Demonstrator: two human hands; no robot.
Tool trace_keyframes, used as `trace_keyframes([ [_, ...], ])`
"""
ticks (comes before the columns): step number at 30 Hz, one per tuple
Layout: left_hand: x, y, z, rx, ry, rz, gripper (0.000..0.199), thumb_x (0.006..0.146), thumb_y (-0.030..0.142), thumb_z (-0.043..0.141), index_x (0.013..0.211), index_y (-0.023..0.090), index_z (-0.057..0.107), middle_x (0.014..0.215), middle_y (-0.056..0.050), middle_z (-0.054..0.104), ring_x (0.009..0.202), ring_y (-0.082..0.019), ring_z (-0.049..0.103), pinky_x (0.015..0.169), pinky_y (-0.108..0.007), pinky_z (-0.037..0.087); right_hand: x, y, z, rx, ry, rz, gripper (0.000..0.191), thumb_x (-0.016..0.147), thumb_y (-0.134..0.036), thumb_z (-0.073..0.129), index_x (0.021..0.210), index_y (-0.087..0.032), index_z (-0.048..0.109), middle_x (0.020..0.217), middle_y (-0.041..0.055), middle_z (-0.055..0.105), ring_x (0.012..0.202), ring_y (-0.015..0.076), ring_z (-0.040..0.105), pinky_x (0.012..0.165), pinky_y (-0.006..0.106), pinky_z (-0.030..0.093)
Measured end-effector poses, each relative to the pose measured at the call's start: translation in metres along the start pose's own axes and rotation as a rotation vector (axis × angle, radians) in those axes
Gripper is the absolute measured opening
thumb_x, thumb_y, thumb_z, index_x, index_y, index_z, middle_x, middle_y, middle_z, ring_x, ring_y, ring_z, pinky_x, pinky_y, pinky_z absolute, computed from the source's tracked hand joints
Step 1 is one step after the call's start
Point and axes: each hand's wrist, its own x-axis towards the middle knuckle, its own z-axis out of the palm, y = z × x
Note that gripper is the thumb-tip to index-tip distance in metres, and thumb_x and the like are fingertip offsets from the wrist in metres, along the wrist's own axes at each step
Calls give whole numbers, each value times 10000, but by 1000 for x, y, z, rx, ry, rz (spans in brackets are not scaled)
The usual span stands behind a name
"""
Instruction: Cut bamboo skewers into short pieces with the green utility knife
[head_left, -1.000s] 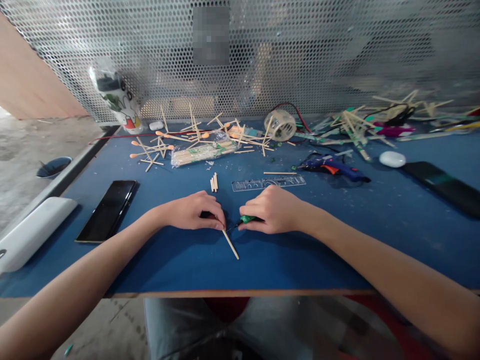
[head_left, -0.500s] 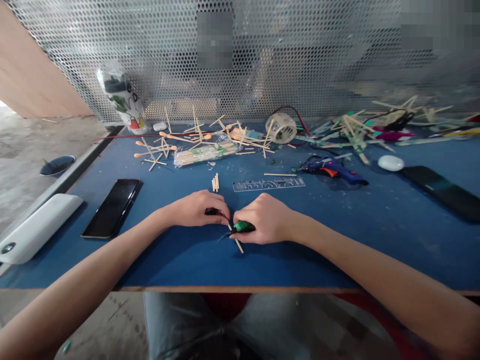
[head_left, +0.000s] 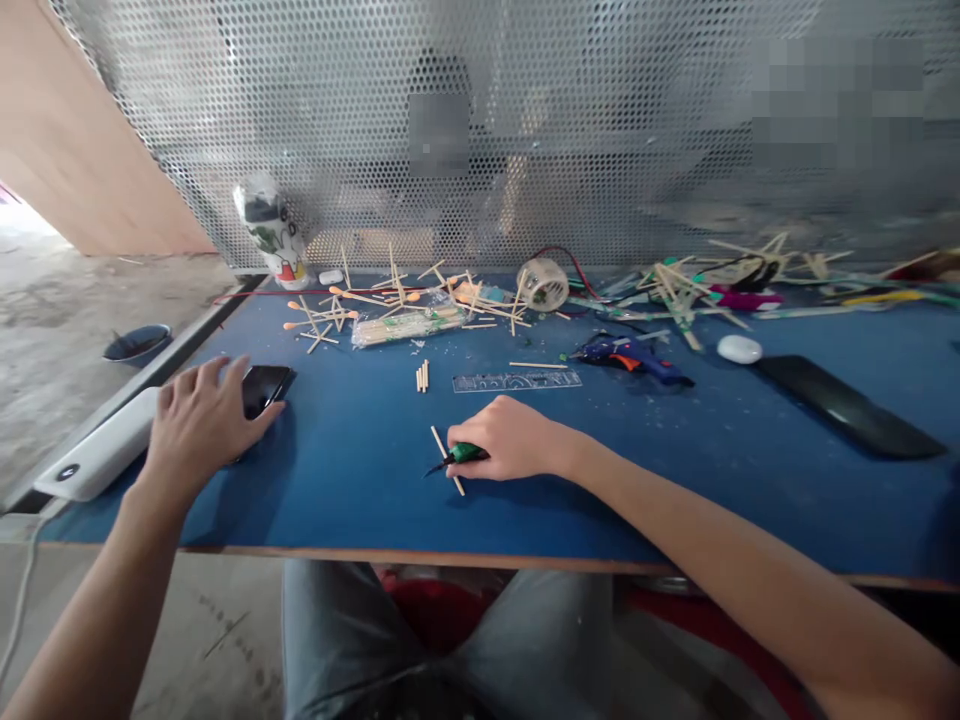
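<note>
My right hand (head_left: 510, 440) is closed around a green-and-black tool (head_left: 469, 453) with a thin dark pointed tip, whose exact kind I cannot make out. That tip crosses a thin wooden stick (head_left: 439, 440) lying slanted on the blue table. Away to the left, my left hand (head_left: 202, 420) is open with fingers spread, over or beside a black phone (head_left: 268, 385) and a long white device (head_left: 112, 450); whether it touches either I cannot tell. Beyond the right hand lie several short cut sticks (head_left: 423, 377), a clear ruler (head_left: 517, 382) and a longer stick (head_left: 538, 365).
A blue glue gun (head_left: 637, 358), a white oval case (head_left: 739, 349) and a dark flat case (head_left: 847, 405) lie on the right. Stick structures (head_left: 679, 295), a bagged stick bundle (head_left: 409, 325) and a bottle (head_left: 277, 240) line the back, before a perforated metal panel (head_left: 360, 120).
My left hand has let go of the stick and swung left to the phone and white device, its fingers spreading. My right hand stays at the stick with the tool. The view has shifted slightly.
</note>
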Motion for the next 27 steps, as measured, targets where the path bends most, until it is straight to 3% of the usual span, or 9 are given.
trace_keyframes([
  [2, -4, -9, 9, 62, -202, -99, 906, 899, 718, 449, 1531, 77, 346, 1422, -286, 561, 1283, -483, 529, 1035, -600, 412, -1, 2, 1, 6, 0, -20, 397, 968, -587, 521, 849, -217, 601, 700, 1, 672, 593, 128, 517, 569, 277, 203],
  [5, -2, -13, 14, 39, -301, -130, 931, 895, 753, 393, 1493, 39, 395, 1158, -288, 710, 1048, -456, 682, 845, -493, 518, -1, 4, 2, 15, 3, -32, 390, 969, -581, 523, 850, -218, 601, 697, -2, 672, 588, 126, 511, 569, 277, 200],
  [8, 6, -11, 16, 19, -298, -156, 909, 892, 750, 376, 1442, 29, 439, 1128, -299, 714, 988, -459, 699, 759, -457, 523, -1, 4, 2, 23, 4, -38, 397, 975, -584, 513, 849, -218, 601, 681, -7, 663, 573, 123, 500, 569, 276, 206],
  [12, 11, -4, 22, -13, -284, -192, 898, 857, 732, 437, 1345, -21, 476, 1135, -337, 688, 1033, -499, 673, 789, -479, 513, -1, 5, 1, 29, -1, -41, 414, 976, -593, 510, 841, -213, 603, 679, -7, 661, 571, 120, 499, 566, 272, 214],
  [16, 9, -2, 27, -42, -245, -189, 924, 875, 654, 468, 1446, -59, 328, 1141, -322, 682, 1074, -486, 663, 857, -486, 503, -1, 5, 2, 31, -9, -38, 407, 977, -592, 513, 862, -214, 612, 706, -5, 673, 591, 123, 517, 569, 269, 232],
  [21, 3, -1, 21, -68, -192, -154, 995, 907, 625, 454, 1522, -105, 174, 1093, -340, 677, 1023, -539, 664, 826, -554, 504, -1, 5, 1, 35, -7, -44, 398, 972, -591, 513, 858, -221, 601, 704, -3, 671, 593, 131, 515, 572, 276, 230],
  [24, -3, 18, 8, -124, -121, 22, 843, 949, 569, 442, 1521, -29, 284, 1368, -359, 540, 1259, -552, 534, 1009, -626, 423, -2, 5, 0, 43, -4, -55, 389, 977, -579, 509, 851, -221, 599, 702, -5, 669, 599, 132, 523, 577, 277, 237],
  [26, -6, 41, -3, -251, -111, 384, 610, 1016, 463, 403, 1491, 80, 404, 1526, -258, 451, 1394, -448, 454, 1152, -569, 347, -3, 6, -2, 50, -2, -62, 379, 979, -562, 515, 849, -218, 605, 702, -6, 668, 608, 132, 536, 581, 277, 248],
  [27, -6, 55, -9, -301, -144, 549, 512, 1034, 454, 416, 1479, 203, 451, 1547, -131, 479, 1407, -334, 477, 1182, -451, 365, -4, 6, -3, 53, 2, -63, 378, 979, -558, 518, 849, -216, 612, 700, -6, 668, 612, 133, 544, 583, 277, 254],
])
